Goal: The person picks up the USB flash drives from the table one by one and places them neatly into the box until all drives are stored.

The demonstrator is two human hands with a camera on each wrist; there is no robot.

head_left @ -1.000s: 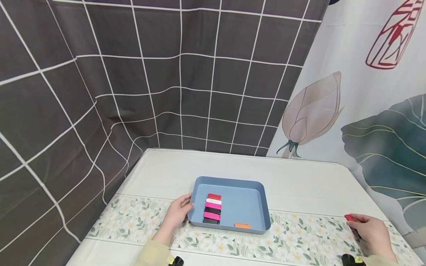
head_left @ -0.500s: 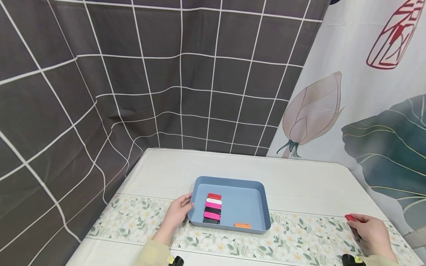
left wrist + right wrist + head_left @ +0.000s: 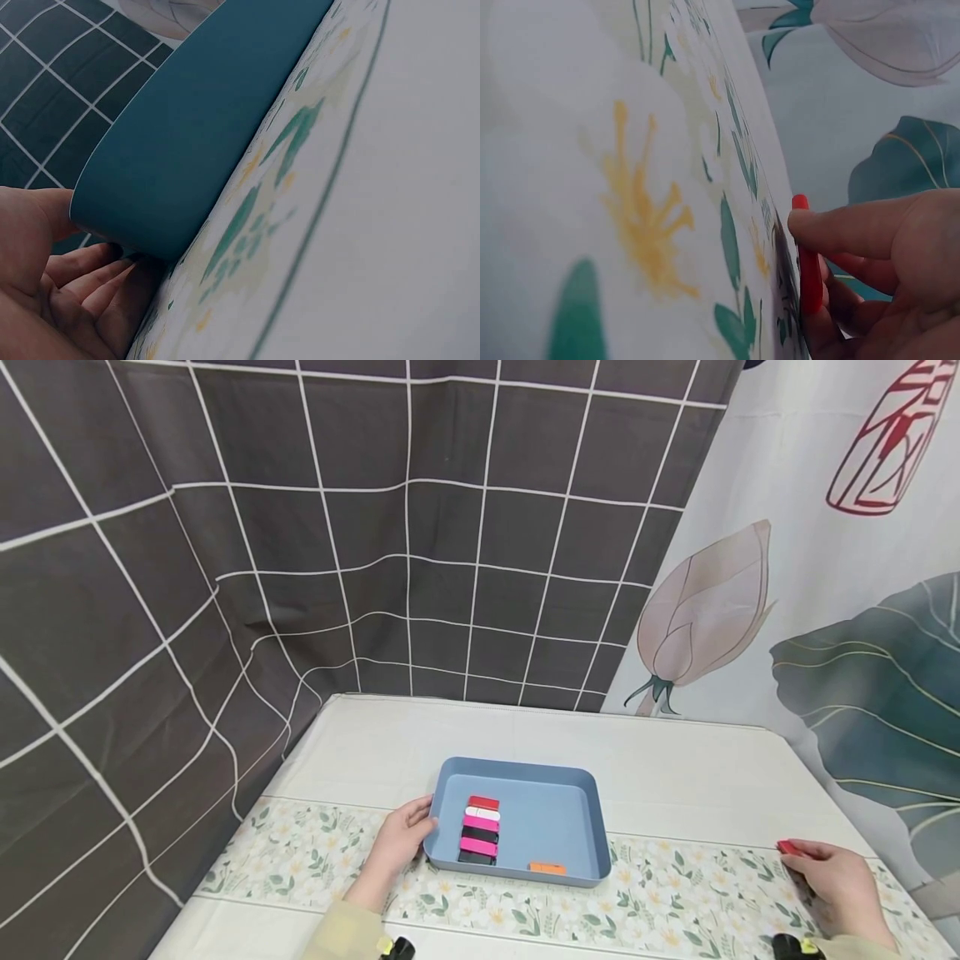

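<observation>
A shallow blue tray (image 3: 517, 767) stands on the table, and my left hand (image 3: 401, 837) grips its left wall. In the left wrist view the thumb goes over the rim and the fingers curl against the outside. Far to the right, my right hand (image 3: 836, 881) pinches a small red oblong piece (image 3: 787, 847) between thumb and fingers, close over the cloth. The right wrist view shows this red piece (image 3: 808, 259) as thin and rounded at the end; its kind is unclear. Inside the tray lie several similar flat pieces in a column, among them a white piece (image 3: 482, 814).
Near the tray's front wall lies a separate orange piece (image 3: 547, 868). A floral strip (image 3: 660, 885) crosses the cream tablecloth (image 3: 675, 768). Behind the table hangs a dark gridded curtain (image 3: 450, 527), with a flower-printed white cloth (image 3: 795, 452) to the right.
</observation>
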